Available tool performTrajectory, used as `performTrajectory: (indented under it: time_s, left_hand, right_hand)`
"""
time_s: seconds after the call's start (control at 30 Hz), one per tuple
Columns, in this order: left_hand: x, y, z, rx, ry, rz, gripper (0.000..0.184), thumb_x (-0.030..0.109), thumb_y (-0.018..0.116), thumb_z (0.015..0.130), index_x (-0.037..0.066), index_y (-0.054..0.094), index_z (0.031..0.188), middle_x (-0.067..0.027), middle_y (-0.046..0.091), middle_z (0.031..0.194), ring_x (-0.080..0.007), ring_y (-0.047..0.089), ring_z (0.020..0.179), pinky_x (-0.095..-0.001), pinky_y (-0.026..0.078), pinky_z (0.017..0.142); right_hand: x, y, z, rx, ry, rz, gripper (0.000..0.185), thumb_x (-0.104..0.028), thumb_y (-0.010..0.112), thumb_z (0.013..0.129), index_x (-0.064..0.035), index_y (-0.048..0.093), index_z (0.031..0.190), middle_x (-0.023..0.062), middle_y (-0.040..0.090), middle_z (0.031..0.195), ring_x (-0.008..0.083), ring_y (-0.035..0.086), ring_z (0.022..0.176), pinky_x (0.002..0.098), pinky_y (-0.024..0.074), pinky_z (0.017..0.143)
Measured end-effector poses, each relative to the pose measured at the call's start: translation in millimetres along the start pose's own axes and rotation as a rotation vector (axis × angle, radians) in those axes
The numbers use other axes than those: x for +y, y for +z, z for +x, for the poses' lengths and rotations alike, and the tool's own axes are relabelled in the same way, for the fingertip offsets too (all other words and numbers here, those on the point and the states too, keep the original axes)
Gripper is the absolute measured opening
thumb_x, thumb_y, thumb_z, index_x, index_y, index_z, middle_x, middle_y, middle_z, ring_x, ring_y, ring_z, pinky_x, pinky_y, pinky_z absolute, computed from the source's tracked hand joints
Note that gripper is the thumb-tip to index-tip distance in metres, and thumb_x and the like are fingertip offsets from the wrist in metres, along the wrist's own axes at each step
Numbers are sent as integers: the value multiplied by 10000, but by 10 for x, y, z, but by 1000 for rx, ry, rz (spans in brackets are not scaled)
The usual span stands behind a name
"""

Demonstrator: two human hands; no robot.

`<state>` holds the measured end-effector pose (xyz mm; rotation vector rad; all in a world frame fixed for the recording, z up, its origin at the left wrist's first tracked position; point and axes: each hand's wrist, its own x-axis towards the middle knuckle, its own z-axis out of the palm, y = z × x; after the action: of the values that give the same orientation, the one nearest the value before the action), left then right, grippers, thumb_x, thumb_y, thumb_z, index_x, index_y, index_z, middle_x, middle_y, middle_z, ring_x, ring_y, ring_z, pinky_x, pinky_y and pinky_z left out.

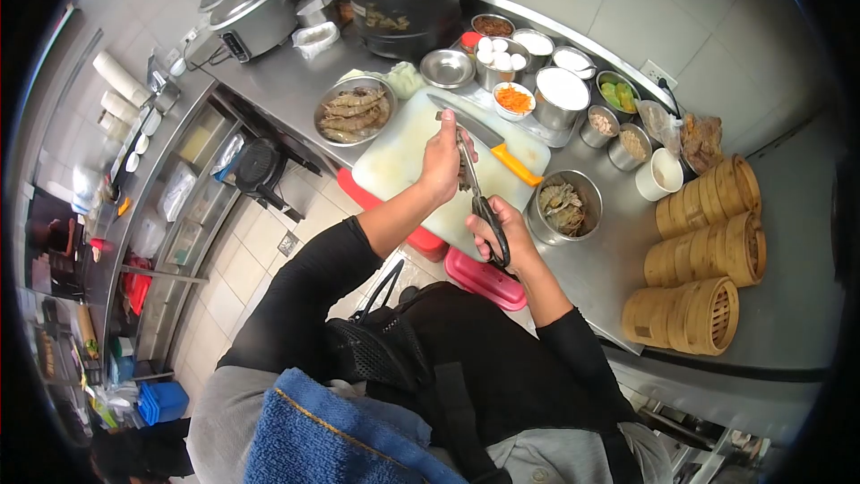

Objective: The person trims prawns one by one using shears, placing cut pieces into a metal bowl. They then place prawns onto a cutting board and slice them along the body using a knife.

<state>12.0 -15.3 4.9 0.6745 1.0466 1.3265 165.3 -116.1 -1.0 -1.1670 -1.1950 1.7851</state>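
Over the white cutting board (408,148), my left hand (442,159) is closed around a shrimp (464,175), mostly hidden by the fingers. Black-handled scissors (491,224) are in my right hand (503,235), their blades reaching up to the shrimp. A knife with a yellow handle (517,166) lies on the board beyond my hands. Whole shrimp (354,113) fill a metal bowl (320,130) to the left of the board. On the right, a metal pot (593,222) holds greyish shrimp pieces or shells (563,208).
Bamboo steamers (681,315) are stacked at the right. Behind the board stand metal containers (562,99), a bowl of shredded carrot (513,100) and a large black pot (403,9). A pink tray (484,280) sits at the counter's front edge.
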Motion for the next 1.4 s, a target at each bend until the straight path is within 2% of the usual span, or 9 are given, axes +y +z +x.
performTrajectory:
  time_s: [0.53,0.63,0.83,0.9,1.03,1.1,1.23,1.3,1.4]
  left_hand:
    - [-127,-107,-35,-63,78,-22,613,674,295,1024,120,508,872,-19,532,680,-140,531,578,-278,386,502]
    - [-158,-149,-36,-122,105,80,626,684,283,1021,125,516,860,-10,529,685,-114,503,579,-266,369,505]
    - [-86,-91,-157,-151,137,101,659,691,263,1020,113,529,847,3,508,677,-93,453,551,-260,360,503]
    - [-71,-86,-197,-131,124,226,669,679,251,1028,102,547,862,8,499,675,-93,448,554,-258,358,507]
    - [-116,-140,-174,-184,111,267,673,666,238,1036,97,554,866,14,491,680,-88,446,571,-254,358,513]
    - [-85,-142,-181,-216,125,293,674,628,231,1055,79,612,972,24,483,680,-81,443,584,-248,369,531]
    - [-65,-103,-272,-221,193,274,657,580,229,1076,78,644,1160,33,473,674,-73,438,592,-244,381,549]
    - [-100,-152,-269,-273,218,375,616,531,229,1094,100,621,1293,36,468,676,-67,440,605,-239,387,564]
    - [-93,-178,-276,-266,233,376,598,514,240,1098,102,617,1312,43,451,676,-66,419,601,-237,378,563]
  right_hand:
    - [90,79,-44,-13,18,-11,286,-267,753,923,-79,545,979,8,556,642,96,512,467,248,431,430]
    - [68,110,-50,-19,-28,145,277,-267,743,931,-74,554,991,8,553,636,95,499,451,243,412,413]
    - [50,69,-74,-49,-30,-27,279,-290,715,954,-69,551,1003,8,555,641,100,508,471,249,428,441]
    - [56,93,-90,-38,-57,116,352,-312,768,913,-64,519,916,18,556,626,93,510,447,241,405,420]
    - [-27,97,-86,-31,-81,145,347,-299,773,910,-67,515,911,17,552,623,92,509,444,243,415,420]
    - [4,48,-83,-6,-19,19,287,-294,711,957,-64,547,1001,9,547,634,95,504,470,246,426,429]
    - [43,31,-107,-26,-35,32,288,-304,702,963,-66,542,988,5,542,628,93,494,458,245,421,421]
    - [24,75,-116,-4,-46,201,281,-296,700,964,-67,537,977,7,542,621,91,487,441,242,406,400]
    - [33,52,-82,-27,-35,95,308,-324,688,971,-57,538,995,15,545,623,102,499,450,250,417,409]
